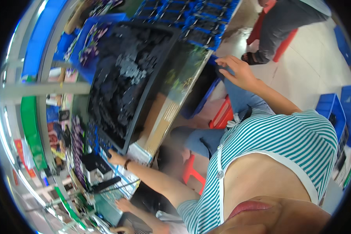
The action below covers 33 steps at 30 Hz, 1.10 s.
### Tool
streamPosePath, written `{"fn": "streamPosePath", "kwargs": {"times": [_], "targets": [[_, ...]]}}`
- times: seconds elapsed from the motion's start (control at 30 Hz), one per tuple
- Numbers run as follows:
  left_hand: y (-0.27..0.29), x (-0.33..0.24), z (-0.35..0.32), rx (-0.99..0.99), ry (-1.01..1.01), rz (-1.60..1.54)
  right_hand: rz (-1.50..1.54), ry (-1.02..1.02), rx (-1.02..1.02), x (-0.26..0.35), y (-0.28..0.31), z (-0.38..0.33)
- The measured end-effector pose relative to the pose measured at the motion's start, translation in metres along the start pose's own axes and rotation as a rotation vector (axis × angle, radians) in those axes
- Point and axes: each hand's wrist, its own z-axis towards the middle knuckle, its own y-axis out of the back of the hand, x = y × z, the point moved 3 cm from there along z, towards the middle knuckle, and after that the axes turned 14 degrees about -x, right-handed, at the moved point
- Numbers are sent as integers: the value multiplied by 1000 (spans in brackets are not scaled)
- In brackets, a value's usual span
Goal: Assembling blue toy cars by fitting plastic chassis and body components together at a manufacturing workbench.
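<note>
My left hand (117, 158), with a dark band at its wrist, reaches across the bench beside the near-left corner of a large black tray (134, 128). Its fingers are curled round a small dark piece (108, 154) whose kind I cannot make out. Loose black flat parts (109, 89) fill the tray, with a patch of grey parts (132, 68) among them. Over my thigh, right of the bench edge, hangs my right hand (238, 72). Its fingers are bent and apart, and I see nothing between them. Several blue racks of black parts (95, 136) lie past my left hand.
More blue racks with black parts (199, 23) stand at the far end of the bench. A co-worker's hand (124, 204) works to my left. Red stools (222, 113) stand by my legs. At right, a person in dark trousers (267, 33) sits; blue crates (331, 107) stand behind me.
</note>
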Motion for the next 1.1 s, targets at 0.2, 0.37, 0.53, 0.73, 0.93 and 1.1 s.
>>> {"fn": "streamPosePath", "kwargs": {"times": [0.2, 0.37, 0.53, 0.73, 0.93, 1.1], "targets": [[98, -47, -13, -329, 20, -10, -154, -120, -280, -29, 6, 21], [70, -135, -139, -246, -191, -134, -178, -208, -203, -40, -14, 32], [52, -228, -313, 437, -134, -380, -220, -156, -344, -42, -9, 37], [-2, -238, -404, 1383, 684, -905, 8, -92, -431, -24, -16, 27], [-26, -234, -430, 1329, 1283, -1034, 101, -10, -188, 7, -9, -6], [10, -223, -416, 1000, 1252, -1223, 258, 67, 179, 59, -19, -29]]}}
